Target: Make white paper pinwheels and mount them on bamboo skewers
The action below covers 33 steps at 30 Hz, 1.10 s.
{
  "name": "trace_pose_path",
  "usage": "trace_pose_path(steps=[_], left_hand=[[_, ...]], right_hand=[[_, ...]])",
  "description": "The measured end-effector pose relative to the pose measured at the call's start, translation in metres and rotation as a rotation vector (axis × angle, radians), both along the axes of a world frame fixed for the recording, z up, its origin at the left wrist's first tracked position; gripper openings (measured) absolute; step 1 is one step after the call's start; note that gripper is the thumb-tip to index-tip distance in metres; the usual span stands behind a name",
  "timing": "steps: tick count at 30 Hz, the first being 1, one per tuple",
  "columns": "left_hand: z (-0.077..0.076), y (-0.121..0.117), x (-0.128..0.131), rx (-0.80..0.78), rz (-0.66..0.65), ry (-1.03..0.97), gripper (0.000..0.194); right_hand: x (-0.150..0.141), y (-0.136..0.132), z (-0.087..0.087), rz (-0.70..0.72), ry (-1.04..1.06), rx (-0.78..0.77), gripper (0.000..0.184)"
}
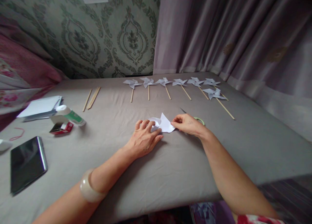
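Note:
A white sheet of paper (166,124), cut and partly curled over, lies on the cloth-covered table between my hands. My left hand (146,138) presses on its left side, fingers bent over the curled part. With thumb and fingertips, my right hand (188,123) pinches the paper's right corner. Just behind and partly under my right hand lie scissors with a light green handle (201,120); most of them is hidden. At the back, several white paper pinwheels (148,82) on wooden sticks lie in a row, with another pinwheel (214,93) nearer at the right.
Loose wooden sticks (94,98) lie at the back left. Further left are a paper stack (41,106), a glue bottle (73,116), a small red box (61,129), a red string (18,134) and a dark tablet (28,165). Curtains (219,39) hang at the right.

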<state>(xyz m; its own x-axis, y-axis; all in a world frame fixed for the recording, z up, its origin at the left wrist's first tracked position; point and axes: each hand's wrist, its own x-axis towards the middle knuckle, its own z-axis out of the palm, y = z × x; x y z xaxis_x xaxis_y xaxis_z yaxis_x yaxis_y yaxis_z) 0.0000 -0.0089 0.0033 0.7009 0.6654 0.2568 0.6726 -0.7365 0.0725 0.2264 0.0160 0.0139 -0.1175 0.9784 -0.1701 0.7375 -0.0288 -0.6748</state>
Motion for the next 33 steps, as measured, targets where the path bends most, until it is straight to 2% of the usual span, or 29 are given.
trace_pose_path(steps=[6,14,23,29,33], left_hand=[[0.000,0.001,0.000,0.002,0.007,-0.010,0.041],[0.001,0.000,0.001,-0.011,0.007,-0.032,0.040],[0.000,0.000,0.001,0.006,0.002,-0.020,0.040],[0.000,0.000,0.001,0.006,0.005,-0.020,0.040],[0.000,0.000,0.001,0.013,0.008,-0.015,0.040]], right_hand=[[0.001,0.002,0.000,0.016,0.136,-0.061,0.025],[0.009,0.001,0.001,0.161,0.177,-0.061,0.027],[0.012,0.006,-0.005,0.168,0.230,-0.055,0.025],[0.007,0.006,-0.005,0.184,0.185,0.074,0.023],[0.003,0.006,-0.008,0.242,0.184,0.129,0.023]])
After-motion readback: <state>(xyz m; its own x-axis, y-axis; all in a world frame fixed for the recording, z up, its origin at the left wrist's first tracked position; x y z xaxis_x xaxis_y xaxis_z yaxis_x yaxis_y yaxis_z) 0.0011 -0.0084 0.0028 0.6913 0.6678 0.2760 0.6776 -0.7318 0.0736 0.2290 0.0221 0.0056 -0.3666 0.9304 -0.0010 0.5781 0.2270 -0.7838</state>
